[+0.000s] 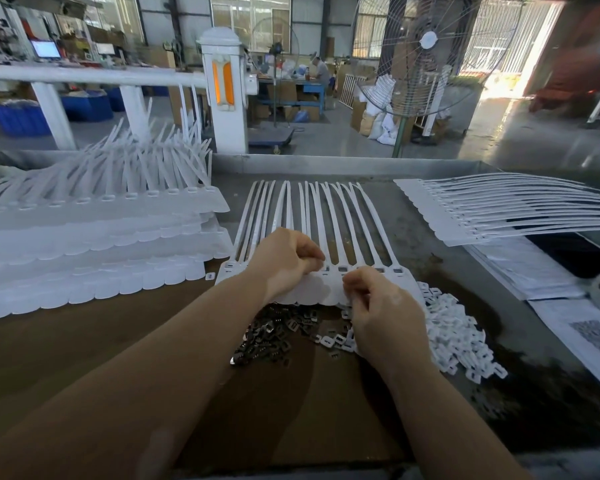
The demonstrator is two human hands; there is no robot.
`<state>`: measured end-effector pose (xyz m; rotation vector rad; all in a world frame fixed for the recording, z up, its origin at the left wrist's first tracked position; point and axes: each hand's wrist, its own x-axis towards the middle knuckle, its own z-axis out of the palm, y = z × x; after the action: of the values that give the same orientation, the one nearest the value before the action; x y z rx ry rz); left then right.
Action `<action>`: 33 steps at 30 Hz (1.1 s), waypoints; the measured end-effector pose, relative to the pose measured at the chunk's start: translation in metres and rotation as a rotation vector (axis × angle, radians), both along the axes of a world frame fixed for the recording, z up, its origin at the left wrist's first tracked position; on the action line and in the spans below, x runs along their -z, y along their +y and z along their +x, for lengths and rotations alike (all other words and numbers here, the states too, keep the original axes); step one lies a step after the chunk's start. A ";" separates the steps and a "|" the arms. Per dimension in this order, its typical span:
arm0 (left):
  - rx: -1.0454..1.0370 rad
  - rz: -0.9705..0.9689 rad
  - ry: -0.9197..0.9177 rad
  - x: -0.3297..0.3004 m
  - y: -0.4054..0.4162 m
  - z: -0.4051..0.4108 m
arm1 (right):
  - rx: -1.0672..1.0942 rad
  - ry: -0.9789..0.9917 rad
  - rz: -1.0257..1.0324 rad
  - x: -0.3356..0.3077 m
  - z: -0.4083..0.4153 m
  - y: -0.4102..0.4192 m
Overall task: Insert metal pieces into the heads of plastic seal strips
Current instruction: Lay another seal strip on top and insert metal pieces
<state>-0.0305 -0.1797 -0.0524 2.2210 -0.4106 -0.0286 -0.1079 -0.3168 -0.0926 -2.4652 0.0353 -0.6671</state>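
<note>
A joined sheet of white plastic seal strips (329,220) lies flat in the middle of the table, tails pointing away and heads toward me. My left hand (284,259) rests over the row of heads with its fingers curled, fingertips at one head; what it pinches is hidden. My right hand (381,306) hovers just right of it over the strip tabs, fingers curled as if pinching something small that I cannot make out. A pile of dark metal pieces (274,334) lies just below the strip sheet, between my forearms.
White plastic caps (454,334) are heaped to the right of my right hand. Stacked strip sheets (94,251) fill the left side, and another sheet (499,206) lies at the right over papers (568,323). A standing fan (426,53) rises behind the table's raised metal edge.
</note>
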 end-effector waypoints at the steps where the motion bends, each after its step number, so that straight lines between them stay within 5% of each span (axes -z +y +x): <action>1: -0.012 -0.004 0.010 0.001 -0.003 0.003 | 0.000 0.001 0.003 0.000 0.000 0.000; 22: -0.125 0.007 0.316 -0.009 -0.021 0.021 | -0.003 -0.009 -0.019 -0.002 0.000 0.000; 33: -0.135 0.046 0.327 -0.011 -0.027 0.021 | -0.004 -0.014 -0.007 -0.002 -0.001 0.001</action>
<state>-0.0093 -0.2068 -0.0418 2.2331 -0.0806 -0.3276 -0.1091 -0.3160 -0.0902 -2.4668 0.0222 -0.6844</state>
